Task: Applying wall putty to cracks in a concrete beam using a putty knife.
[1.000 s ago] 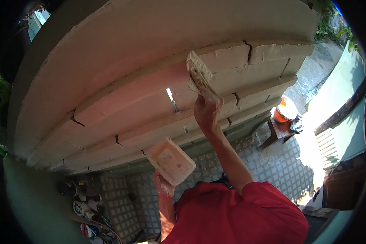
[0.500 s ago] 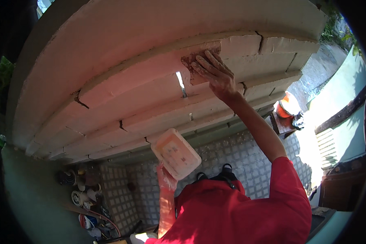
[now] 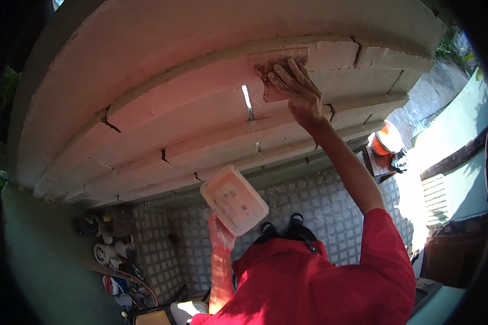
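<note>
One tray, left hand; one scraper, right hand.

Scraper under right hand, against wall. Tub in left hand. Bucket on stool, right. Containers lower left.

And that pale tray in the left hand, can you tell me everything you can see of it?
The tray is a shallow rectangle with rounded corners and a pale rim, and looks like plastic. Its whitish-pink face is smudged, with small dark marks near the middle. It sits aslant in the picture, its broad face toward the camera, above the tiled floor. The left hand grips it at its lower-left edge; nothing else appears to touch it.
</note>
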